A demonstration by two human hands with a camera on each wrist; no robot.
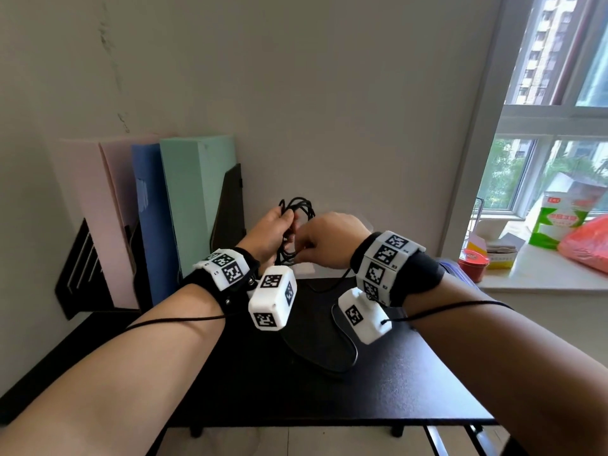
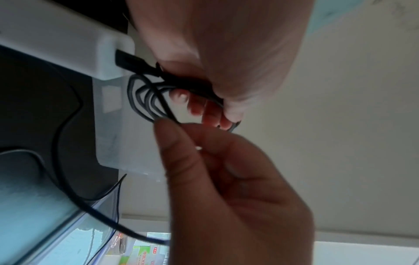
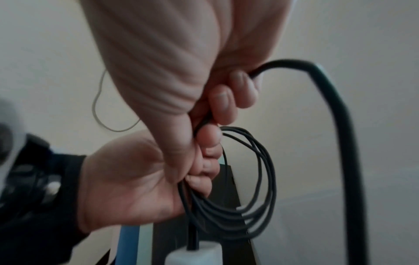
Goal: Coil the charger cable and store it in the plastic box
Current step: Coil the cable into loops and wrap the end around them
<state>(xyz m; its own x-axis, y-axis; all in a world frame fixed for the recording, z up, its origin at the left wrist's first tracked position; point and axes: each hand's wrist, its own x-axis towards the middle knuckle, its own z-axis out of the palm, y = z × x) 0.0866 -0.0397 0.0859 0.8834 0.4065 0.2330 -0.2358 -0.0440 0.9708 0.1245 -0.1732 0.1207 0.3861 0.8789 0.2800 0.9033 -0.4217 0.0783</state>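
Above the far side of the dark surface (image 1: 411,383), the left hand (image 1: 269,232) curls its fingers (image 3: 211,152) round the looped charger cable (image 1: 296,209). Just right of it, the right hand (image 1: 325,238) pinches the loose end, which trails down toward the near side. The plastic box (image 2: 127,143) sits below both hands.

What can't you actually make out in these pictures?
- Plastic box: head view, mostly hidden behind the right hand; whether a lid is on is unclear.
- Charger cable free end: head view, black on the black table.
- Left hand grip: left wrist view, blurred.
- Carton print: too small.
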